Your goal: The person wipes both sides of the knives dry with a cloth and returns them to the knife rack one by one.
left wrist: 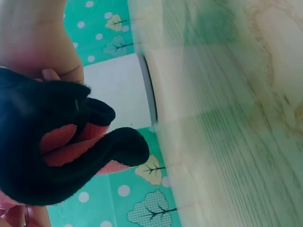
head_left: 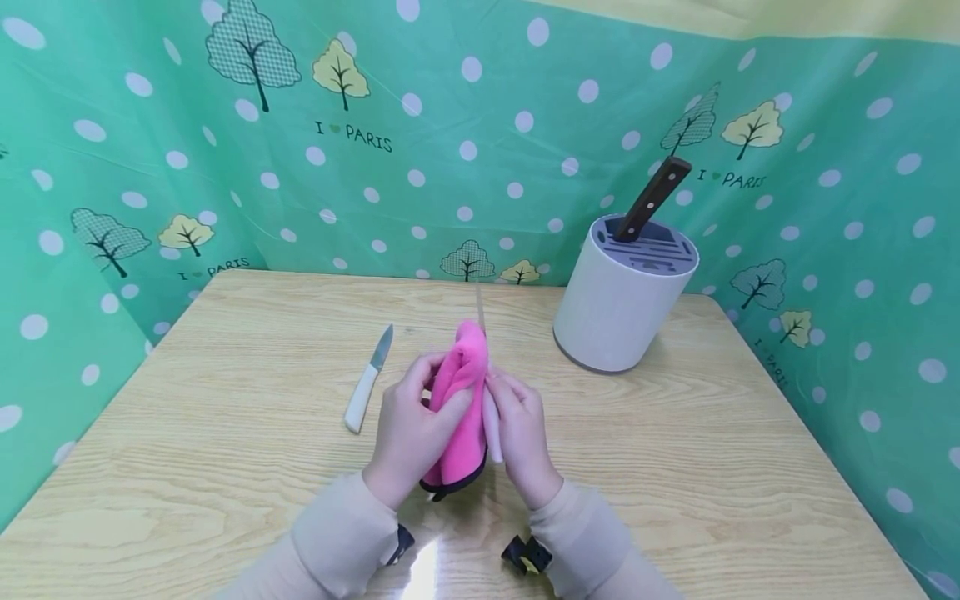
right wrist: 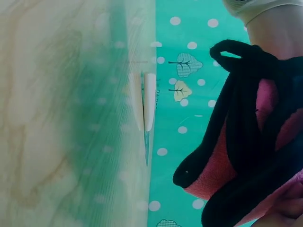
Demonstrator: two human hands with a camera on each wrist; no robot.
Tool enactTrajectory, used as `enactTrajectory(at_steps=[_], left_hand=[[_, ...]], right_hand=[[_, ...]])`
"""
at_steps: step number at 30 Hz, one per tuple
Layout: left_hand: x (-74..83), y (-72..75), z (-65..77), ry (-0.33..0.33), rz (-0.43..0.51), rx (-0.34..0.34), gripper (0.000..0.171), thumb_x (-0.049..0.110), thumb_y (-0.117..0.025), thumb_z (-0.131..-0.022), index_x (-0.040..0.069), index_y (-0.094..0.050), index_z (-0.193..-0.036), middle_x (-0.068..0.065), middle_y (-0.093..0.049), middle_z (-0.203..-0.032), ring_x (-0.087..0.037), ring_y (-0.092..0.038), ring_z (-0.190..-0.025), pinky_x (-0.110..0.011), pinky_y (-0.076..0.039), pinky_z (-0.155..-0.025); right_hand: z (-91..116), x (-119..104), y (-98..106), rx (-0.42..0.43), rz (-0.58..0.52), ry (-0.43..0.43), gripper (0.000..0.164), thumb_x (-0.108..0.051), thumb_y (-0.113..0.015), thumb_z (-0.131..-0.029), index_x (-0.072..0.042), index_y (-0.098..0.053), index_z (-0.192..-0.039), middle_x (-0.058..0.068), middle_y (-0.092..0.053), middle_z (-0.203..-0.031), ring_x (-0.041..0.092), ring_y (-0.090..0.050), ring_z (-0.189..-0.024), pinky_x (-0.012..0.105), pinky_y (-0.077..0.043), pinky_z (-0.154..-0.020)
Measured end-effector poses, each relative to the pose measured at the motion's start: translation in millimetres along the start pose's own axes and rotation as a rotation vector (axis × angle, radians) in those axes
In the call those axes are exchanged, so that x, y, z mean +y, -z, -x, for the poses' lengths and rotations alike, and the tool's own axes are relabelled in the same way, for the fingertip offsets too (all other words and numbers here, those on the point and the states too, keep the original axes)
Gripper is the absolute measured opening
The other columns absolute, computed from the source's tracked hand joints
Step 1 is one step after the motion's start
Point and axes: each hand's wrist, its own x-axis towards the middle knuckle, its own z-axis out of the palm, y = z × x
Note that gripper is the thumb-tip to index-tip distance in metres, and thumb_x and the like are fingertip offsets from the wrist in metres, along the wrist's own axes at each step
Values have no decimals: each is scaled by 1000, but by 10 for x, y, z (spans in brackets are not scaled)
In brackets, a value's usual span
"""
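In the head view my left hand point(head_left: 416, 425) grips a folded pink cloth point(head_left: 457, 417) with black edging. My right hand point(head_left: 517, 425) holds a knife by its white handle point(head_left: 492, 421), upper fingers against the cloth's right side. Its thin blade point(head_left: 480, 304) points away from me, the lower part covered by the cloth. Black-edged folds of the cloth point(left wrist: 109, 151) fill the left side of the left wrist view. From the right wrist the cloth point(right wrist: 213, 165) also shows a black hanging loop point(right wrist: 232, 53); the held knife is hidden there.
A small white-handled knife point(head_left: 362, 398) lies on the wooden table point(head_left: 247, 392) left of my hands, blade pointing away. At the back right stands a white knife block point(head_left: 618, 308) with a dark-handled knife point(head_left: 652, 200) in it. A green curtain point(head_left: 420, 200) hangs behind.
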Motion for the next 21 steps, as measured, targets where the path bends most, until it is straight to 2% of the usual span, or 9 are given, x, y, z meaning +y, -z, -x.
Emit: enactTrajectory(at_steps=[2,5,8,9,10,11,13,16,21], left_hand=[[3,-9,11,-29,-2,11,35,12,-71,-84,10,-64,-118,-8,-68,-84,-11,-59,-59,-25,-53,-52],[2,-23,38,-60,-3,16,35,11,-70,-83,8,-64,-117,-8,-68,-83,-9,-60,-59,-25,-53,-53],[10,-40,68,-71,10,7,35,9,-71,-82,8,-65,-116,-7,-69,-84,-8,-61,-61,-24,-54,-54],[13,-46,79,-76,15,3,35,8,-71,-82,8,-65,-116,-6,-69,-85,-8,-61,-62,-24,-55,-55],[17,-52,88,-78,22,0,35,8,-71,-82,9,-65,-116,-6,-69,-85,-8,-61,-63,-25,-55,-55],[23,-58,99,-82,26,-2,35,7,-71,-81,9,-65,-116,-6,-69,-85,-8,-61,-64,-25,-55,-55],[34,-70,118,-94,31,-3,35,7,-71,-81,9,-66,-116,-5,-69,-84,-7,-61,-65,-25,-55,-55],[49,-84,148,-120,37,-6,35,6,-71,-80,9,-66,-115,-5,-70,-83,-7,-61,-65,-25,-55,-55],[66,-107,210,-138,59,-31,37,5,-71,-80,8,-66,-116,-6,-70,-83,-4,-61,-60,-24,-55,-53]], right_hand=[[-6,1,2,7,9,7,31,-18,-53,-99,4,-72,-109,12,-73,-101,7,-64,-90,20,-52,-82],[-16,0,12,25,3,1,29,-16,-51,-99,1,-74,-108,9,-74,-92,7,-63,-86,18,-51,-82],[-34,-20,21,38,0,1,34,-16,-50,-99,-2,-66,-73,-2,-52,-60,6,-51,-61,19,-46,-64],[-42,-29,25,45,-4,1,36,-16,-50,-99,-5,-59,-66,-4,-42,-56,7,-44,-56,20,-43,-59],[-51,-34,29,50,-12,0,37,-17,-50,-100,-9,-55,-64,-6,-42,-56,7,-44,-55,20,-41,-57],[-59,-38,34,54,-22,0,37,-17,-49,-100,-11,-53,-63,-6,-43,-56,6,-44,-54,20,-41,-57],[-66,-51,45,65,-55,0,34,-17,-50,-100,-12,-61,-68,-6,-49,-60,6,-49,-59,20,-45,-60],[-85,-64,57,79,-105,3,34,-18,-50,-100,-12,-65,-71,-5,-53,-63,6,-52,-62,20,-46,-62],[-111,-102,78,78,-152,-8,35,-24,-50,-102,-15,-62,-70,-4,-55,-64,7,-52,-60,20,-46,-58]])
